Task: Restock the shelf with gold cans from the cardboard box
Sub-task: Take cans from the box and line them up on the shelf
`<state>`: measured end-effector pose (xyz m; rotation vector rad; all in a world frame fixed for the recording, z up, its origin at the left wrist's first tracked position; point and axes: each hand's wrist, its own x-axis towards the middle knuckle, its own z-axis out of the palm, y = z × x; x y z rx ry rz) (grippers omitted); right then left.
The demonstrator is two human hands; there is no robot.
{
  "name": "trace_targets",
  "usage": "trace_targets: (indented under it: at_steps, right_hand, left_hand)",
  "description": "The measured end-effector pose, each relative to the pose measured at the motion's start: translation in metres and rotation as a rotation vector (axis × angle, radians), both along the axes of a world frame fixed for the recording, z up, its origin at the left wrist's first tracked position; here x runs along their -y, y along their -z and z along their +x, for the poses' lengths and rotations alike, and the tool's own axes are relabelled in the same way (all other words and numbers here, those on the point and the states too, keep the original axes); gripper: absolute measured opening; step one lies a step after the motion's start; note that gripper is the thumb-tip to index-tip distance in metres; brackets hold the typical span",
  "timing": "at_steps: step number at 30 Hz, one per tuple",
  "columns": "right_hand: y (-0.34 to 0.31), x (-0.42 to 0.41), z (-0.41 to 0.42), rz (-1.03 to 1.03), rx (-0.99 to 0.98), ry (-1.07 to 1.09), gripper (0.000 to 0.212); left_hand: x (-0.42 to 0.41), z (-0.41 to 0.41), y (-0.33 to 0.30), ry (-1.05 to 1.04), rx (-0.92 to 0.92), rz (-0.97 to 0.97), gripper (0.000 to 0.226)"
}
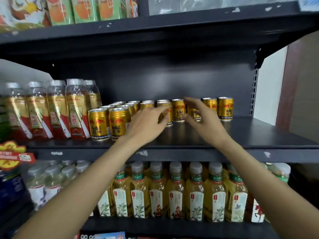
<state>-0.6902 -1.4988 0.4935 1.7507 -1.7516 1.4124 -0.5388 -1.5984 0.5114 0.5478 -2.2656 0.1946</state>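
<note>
Gold cans (225, 108) stand upright along the shelf (259, 133) back edge, several hidden behind both hands. Left hand (148, 125) and right hand (201, 116) reach in, fingers spread, gripping nothing visible; motion blurs them

Both bare arms reached forward, side by side.
The left hand (146, 123) and right hand (203, 118) were stretched out, fingers loosely spread, thumbs toward each other.

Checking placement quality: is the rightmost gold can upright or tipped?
Upright: the rightmost gold can stands on its base on the shelf, lid up.
</note>
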Motion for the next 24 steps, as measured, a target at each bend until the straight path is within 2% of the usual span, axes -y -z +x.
trace_targets:
  at_steps: [3, 5, 8, 10, 13, 17, 21, 24]
  right_hand:
    - [0.039, -0.046, 0.029, -0.218, 0.030, 0.043, 0.026]
    - [0.076, -0.072, 0.046, -0.287, 0.013, 0.104, 0.016]
    - [0.142, -0.102, 0.069, -0.262, -0.021, 0.175, 0.016]
    - [0.191, -0.121, 0.080, -0.149, 0.032, 0.132, 0.014]
    - [0.265, -0.146, 0.088, 0.197, 0.169, 0.070, 0.019]
    - [0.350, -0.170, 0.100, 0.609, 0.257, 0.054, 0.028]
    - [0.393, -0.193, 0.118, 0.843, 0.134, 0.053, 0.037]
    - [0.407, -0.218, 0.121, 0.914, 0.086, 0.002, 0.051]
  left_hand:
    - [-0.042, 0.028, 0.034, 0.108, -0.221, -0.048, 0.029]
    - [-0.061, 0.042, 0.068, 0.162, -0.342, -0.089, 0.025]
    - [-0.081, 0.057, 0.132, 0.223, -0.484, -0.117, 0.023]
    - [-0.094, 0.067, 0.177, 0.224, -0.488, -0.036, 0.022]
    - [-0.113, 0.087, 0.247, 0.155, -0.330, 0.241, 0.022]
    - [-0.132, 0.117, 0.332, -0.033, 0.097, 0.584, 0.021]
    - [-0.149, 0.146, 0.396, -0.046, 0.270, 0.890, 0.025]
    - [-0.175, 0.155, 0.423, 0.112, 0.442, 1.063, 0.048]
